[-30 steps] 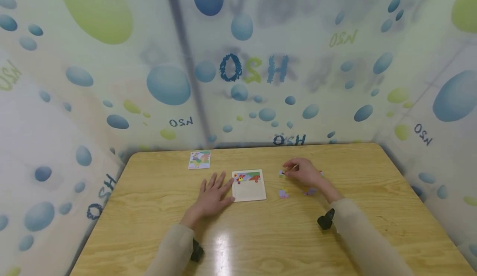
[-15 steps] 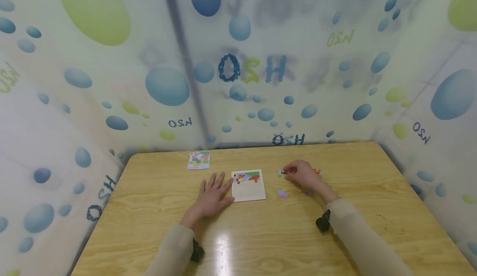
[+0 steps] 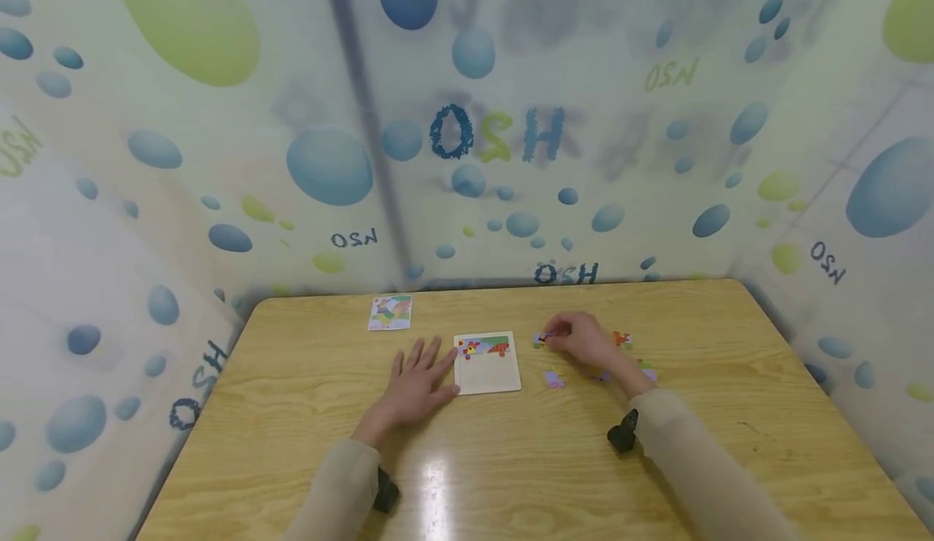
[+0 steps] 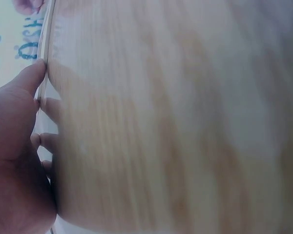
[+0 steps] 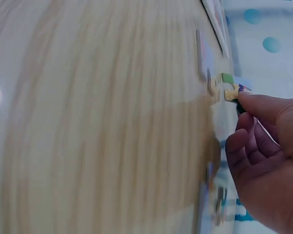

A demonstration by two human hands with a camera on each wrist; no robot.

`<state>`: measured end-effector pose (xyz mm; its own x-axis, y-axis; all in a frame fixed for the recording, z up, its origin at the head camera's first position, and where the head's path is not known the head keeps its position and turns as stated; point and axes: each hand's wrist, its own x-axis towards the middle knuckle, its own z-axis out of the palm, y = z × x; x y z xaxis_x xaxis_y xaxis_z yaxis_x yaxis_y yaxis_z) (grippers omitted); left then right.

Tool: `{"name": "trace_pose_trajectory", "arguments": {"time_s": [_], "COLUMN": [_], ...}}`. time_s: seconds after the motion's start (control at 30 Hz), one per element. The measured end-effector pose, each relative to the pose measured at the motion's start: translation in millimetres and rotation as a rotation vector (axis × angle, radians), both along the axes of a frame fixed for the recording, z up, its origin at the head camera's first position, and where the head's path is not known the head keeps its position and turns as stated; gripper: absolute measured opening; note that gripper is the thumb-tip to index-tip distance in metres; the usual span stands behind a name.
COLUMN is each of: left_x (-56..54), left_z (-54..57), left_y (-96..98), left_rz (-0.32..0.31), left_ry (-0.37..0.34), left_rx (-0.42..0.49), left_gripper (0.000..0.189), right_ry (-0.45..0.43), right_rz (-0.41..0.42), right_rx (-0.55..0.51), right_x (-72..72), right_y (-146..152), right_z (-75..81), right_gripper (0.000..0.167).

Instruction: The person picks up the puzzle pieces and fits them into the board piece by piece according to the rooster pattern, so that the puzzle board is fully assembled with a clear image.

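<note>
My right hand (image 3: pixel 584 340) pinches a small puzzle piece (image 5: pixel 231 87) between thumb and fingers; its green, yellow and purple print shows in the right wrist view. In the head view this hand is a little to the right of a square puzzle board (image 3: pixel 487 375). Joined pieces with a red and yellow picture (image 3: pixel 485 346) fill the board's upper part, and pale base shows below them. My left hand (image 3: pixel 416 391) lies on the table with fingers spread, thumb and index fingertip at the board's left edge.
Loose puzzle pieces lie around the right hand: a lilac one (image 3: pixel 554 379), an orange one (image 3: pixel 622 338) and a green and lilac one (image 3: pixel 647 372), with another partly hidden under the wrist. A picture card (image 3: pixel 390 312) rests near the back of the wooden table (image 3: pixel 511 468).
The right hand has taken the puzzle piece in a pinch and shifted slightly left with it, uncovering pieces on the right. The left hand stays where it was.
</note>
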<state>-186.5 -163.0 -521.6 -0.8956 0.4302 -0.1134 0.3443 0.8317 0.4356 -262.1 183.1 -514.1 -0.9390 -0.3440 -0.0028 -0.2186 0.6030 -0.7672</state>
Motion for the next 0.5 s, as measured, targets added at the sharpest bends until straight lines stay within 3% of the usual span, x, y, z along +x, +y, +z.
{"name": "trace_pose_trajectory", "arguments": {"time_s": [0.17, 0.5], "left_x": [0.0, 1.3], "left_z": [-1.5, 0.8], "left_y": [-1.6, -1.6], "left_rz": [0.001, 0.002], "left_ry": [-0.002, -0.001], "left_rx": [0.001, -0.001], "left_gripper": [0.066, 0.066], "right_ry": [-0.024, -0.040], "right_rz": [-0.011, 0.052], "right_rx": [-0.064, -0.123], "right_x": [-0.9, 2.0], "right_y": [-19.5, -67.9], "right_z": [2.1, 5.7], "right_gripper": [0.008, 0.008]}}
